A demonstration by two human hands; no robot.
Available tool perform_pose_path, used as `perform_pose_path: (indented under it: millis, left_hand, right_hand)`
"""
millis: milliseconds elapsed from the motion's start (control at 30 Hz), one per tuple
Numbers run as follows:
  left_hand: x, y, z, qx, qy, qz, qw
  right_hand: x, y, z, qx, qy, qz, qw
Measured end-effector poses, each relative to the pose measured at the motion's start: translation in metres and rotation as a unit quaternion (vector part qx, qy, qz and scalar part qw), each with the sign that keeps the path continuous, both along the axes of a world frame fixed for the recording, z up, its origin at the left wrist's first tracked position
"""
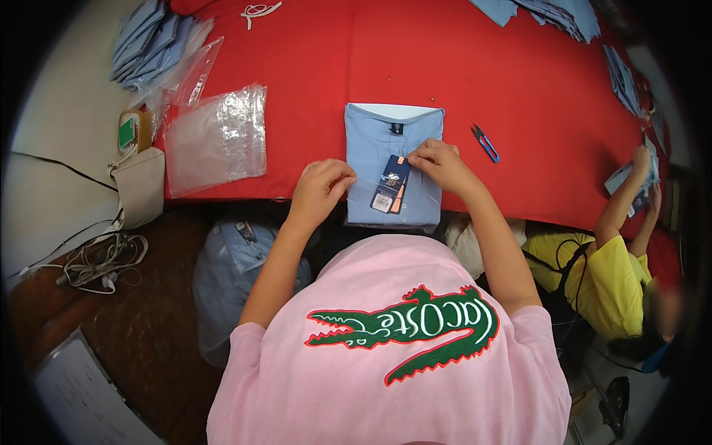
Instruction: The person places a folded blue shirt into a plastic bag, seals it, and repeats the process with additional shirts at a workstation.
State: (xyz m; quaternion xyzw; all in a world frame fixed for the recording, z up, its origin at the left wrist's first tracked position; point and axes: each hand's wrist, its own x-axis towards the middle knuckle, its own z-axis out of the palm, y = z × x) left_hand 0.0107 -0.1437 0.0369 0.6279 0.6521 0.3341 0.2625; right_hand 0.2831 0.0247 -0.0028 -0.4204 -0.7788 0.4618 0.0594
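Note:
A folded light blue shirt [371,143] lies on the red-covered table in front of me, collar end away from me. Clear plastic film [423,221] shows around its near end. Navy and orange hang tags [391,185] rest on the shirt's front, tied by a string near the neck. At the shirt's left edge, my left hand [320,191] is closed, its fingertips pinching what looks like the film's edge. My right hand [443,165] is pinched at the top corner of the tags; its fingertips partly hide what they grip.
Flat clear bags [219,141] lie to the left, blue-handled thread snips [486,143] to the right. Folded blue garments [152,44] are stacked at the far left. A co-worker in yellow [608,285] handles a blue garment at the right. Coiled cables [104,259] lie lower left.

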Motion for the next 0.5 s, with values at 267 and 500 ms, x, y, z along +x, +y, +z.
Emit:
perform_pose_path:
  millis: [267, 500]
  left_hand:
    - [0.000, 0.014, -0.021, -0.024, 0.011, 0.017, 1.000]
    - [0.001, 0.025, -0.035, -0.030, 0.047, -0.022, 0.998]
  right_hand:
    - [0.039, 0.001, 0.031, 0.027, -0.039, 0.154, 0.987]
    - [0.028, 0.007, 0.037, -0.066, -0.036, 0.028, 0.997]
